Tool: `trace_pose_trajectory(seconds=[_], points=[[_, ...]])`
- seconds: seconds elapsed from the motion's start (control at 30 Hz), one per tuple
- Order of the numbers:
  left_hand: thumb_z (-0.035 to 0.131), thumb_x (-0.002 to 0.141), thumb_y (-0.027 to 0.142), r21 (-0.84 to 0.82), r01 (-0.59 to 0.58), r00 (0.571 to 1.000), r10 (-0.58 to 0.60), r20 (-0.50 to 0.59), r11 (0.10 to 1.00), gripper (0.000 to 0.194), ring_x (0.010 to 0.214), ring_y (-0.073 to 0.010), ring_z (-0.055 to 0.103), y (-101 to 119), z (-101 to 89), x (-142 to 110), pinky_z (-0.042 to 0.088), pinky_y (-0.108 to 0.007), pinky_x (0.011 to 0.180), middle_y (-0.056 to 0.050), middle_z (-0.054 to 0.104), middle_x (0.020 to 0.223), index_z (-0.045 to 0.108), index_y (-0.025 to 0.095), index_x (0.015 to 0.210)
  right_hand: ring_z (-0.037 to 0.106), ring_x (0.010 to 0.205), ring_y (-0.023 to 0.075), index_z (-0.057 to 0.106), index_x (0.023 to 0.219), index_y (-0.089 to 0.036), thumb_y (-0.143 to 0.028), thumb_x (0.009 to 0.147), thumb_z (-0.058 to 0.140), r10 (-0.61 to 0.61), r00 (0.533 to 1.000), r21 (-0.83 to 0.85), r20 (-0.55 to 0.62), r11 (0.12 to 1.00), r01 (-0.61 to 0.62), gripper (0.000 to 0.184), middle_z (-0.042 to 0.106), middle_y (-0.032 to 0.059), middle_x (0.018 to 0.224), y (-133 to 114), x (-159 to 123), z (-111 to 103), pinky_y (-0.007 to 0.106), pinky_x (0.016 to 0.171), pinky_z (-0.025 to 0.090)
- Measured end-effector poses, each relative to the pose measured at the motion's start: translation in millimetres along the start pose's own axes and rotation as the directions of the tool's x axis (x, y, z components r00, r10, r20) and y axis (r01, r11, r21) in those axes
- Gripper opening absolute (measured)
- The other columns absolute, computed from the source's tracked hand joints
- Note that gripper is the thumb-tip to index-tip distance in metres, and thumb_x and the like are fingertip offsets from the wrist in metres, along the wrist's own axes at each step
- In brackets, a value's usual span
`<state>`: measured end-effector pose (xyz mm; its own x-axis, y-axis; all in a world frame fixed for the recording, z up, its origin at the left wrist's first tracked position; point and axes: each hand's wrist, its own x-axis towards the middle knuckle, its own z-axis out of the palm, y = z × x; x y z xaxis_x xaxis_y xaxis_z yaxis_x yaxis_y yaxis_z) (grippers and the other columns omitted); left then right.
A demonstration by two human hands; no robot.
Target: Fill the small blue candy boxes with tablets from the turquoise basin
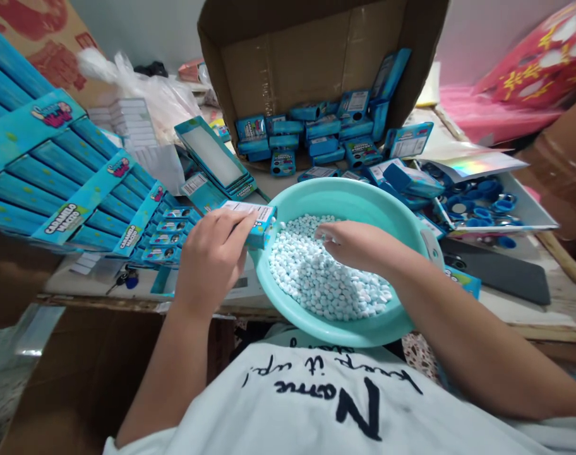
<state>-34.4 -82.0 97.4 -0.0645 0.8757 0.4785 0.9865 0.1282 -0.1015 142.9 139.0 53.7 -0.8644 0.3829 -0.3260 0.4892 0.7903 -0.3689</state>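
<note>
My left hand (215, 249) is closed around a small blue candy box (261, 229), held at the left rim of a turquoise plastic basin (297, 325). Many small pale blue and white candies (335, 284) lie heaped in the basin. Over them, my right hand (347, 243) reaches in from the right with its fingers curled at the pile. What those fingers hold, if anything, is hidden. Just behind my left hand, an opened long blue carton (212, 155) leans at a slant.
Behind the basin, a cardboard box (311, 69) on its side holds several blue candy boxes (323, 126). Stacked blue display cartons (74, 183) rise at left. A white tray of blue round pieces (487, 199) and a dark phone (501, 268) lie right. Keys (124, 278) rest near the edge.
</note>
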Motion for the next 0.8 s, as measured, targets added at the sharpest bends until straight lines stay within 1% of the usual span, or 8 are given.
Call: trace_pose_trajectory(seconds=[0.07,0.2,0.33,0.47,0.6,0.63,0.73,0.8], points=[[0.055,0.088,0.008,-0.020,0.004,1.000,-0.004,-0.008,1.000,0.051,0.121,-0.0334,0.056,-0.4,-3.0,1.4,0.047,-0.049,0.106,-0.015,0.065,0.128,0.059,0.015,0.138,0.068,0.107,0.0290,0.067,0.124,-0.025,-0.023,0.093,0.045,-0.010,1.000,0.016,-0.012,1.000,0.010,0.038,0.072,0.0054,0.126,-0.3,-0.1,-1.2,0.034,0.071,0.048],[0.054,0.087,0.007,-0.026,0.044,0.991,-0.040,0.131,0.999,0.050,0.112,-0.0329,0.059,2.9,4.0,-3.8,0.052,-0.047,0.093,-0.014,0.067,0.122,0.061,0.016,0.135,0.067,0.108,0.0293,0.066,0.125,-0.026,-0.023,0.093,0.045,0.001,0.999,0.017,-0.035,1.000,0.000,0.039,0.071,0.0056,0.128,-2.4,-2.3,-5.1,0.034,0.072,0.049],[0.057,0.089,0.011,-0.026,0.114,0.994,-0.113,0.007,0.993,0.049,0.118,-0.0328,0.058,5.0,9.9,-14.7,0.048,-0.047,0.101,-0.014,0.065,0.128,0.059,0.017,0.138,0.067,0.106,0.0290,0.067,0.124,-0.026,-0.022,0.092,0.045,0.040,0.999,0.022,-0.013,0.999,-0.040,0.039,0.071,0.0058,0.126,-2.9,-3.6,-7.5,0.034,0.073,0.049],[0.057,0.088,0.009,0.014,0.119,0.988,-0.120,0.095,0.993,0.047,0.112,-0.0325,0.060,2.1,6.6,-18.9,0.050,-0.045,0.094,-0.014,0.066,0.123,0.062,0.015,0.134,0.068,0.107,0.0282,0.068,0.123,-0.025,-0.020,0.091,0.046,0.013,0.999,0.020,-0.045,1.000,-0.012,0.039,0.072,0.0060,0.126,-0.3,-1.5,-5.0,0.033,0.075,0.050],[0.060,0.087,0.012,-0.003,0.109,0.994,-0.109,-0.017,0.994,0.051,0.117,-0.0338,0.058,0.7,2.6,-18.6,0.047,-0.048,0.099,-0.015,0.065,0.127,0.060,0.015,0.138,0.068,0.105,0.0278,0.068,0.121,-0.026,-0.019,0.091,0.046,0.016,1.000,0.013,-0.020,1.000,-0.016,0.038,0.073,0.0055,0.123,1.6,0.5,-1.9,0.032,0.074,0.050],[0.060,0.087,0.012,-0.025,0.116,0.993,-0.117,-0.005,0.993,0.051,0.116,-0.0335,0.058,1.1,2.2,-18.4,0.047,-0.047,0.099,-0.014,0.065,0.126,0.060,0.016,0.137,0.068,0.105,0.0281,0.067,0.122,-0.025,-0.020,0.091,0.046,0.022,0.999,0.012,-0.026,1.000,-0.021,0.038,0.072,0.0061,0.124,1.7,0.5,-1.7,0.033,0.074,0.049],[0.058,0.086,0.010,-0.092,0.143,0.984,-0.132,0.118,0.985,0.050,0.111,-0.0315,0.060,2.6,3.0,-18.4,0.049,-0.045,0.096,-0.011,0.066,0.123,0.062,0.020,0.135,0.067,0.105,0.0293,0.059,0.134,-0.024,-0.027,0.096,0.044,0.009,0.998,0.011,-0.060,1.000,-0.009,0.041,0.070,0.0087,0.129,1.4,-0.4,-2.0,0.034,0.071,0.048],[0.059,0.087,0.012,-0.132,0.169,0.981,-0.154,0.118,0.977,0.051,0.111,-0.0321,0.059,2.4,4.7,-20.0,0.049,-0.046,0.097,-0.012,0.066,0.122,0.061,0.021,0.137,0.067,0.103,0.0291,0.052,0.141,-0.024,-0.033,0.098,0.043,-0.016,0.999,0.026,-0.042,0.999,0.018,0.045,0.069,0.0095,0.130,0.7,-1.3,-1.9,0.033,0.069,0.047]])
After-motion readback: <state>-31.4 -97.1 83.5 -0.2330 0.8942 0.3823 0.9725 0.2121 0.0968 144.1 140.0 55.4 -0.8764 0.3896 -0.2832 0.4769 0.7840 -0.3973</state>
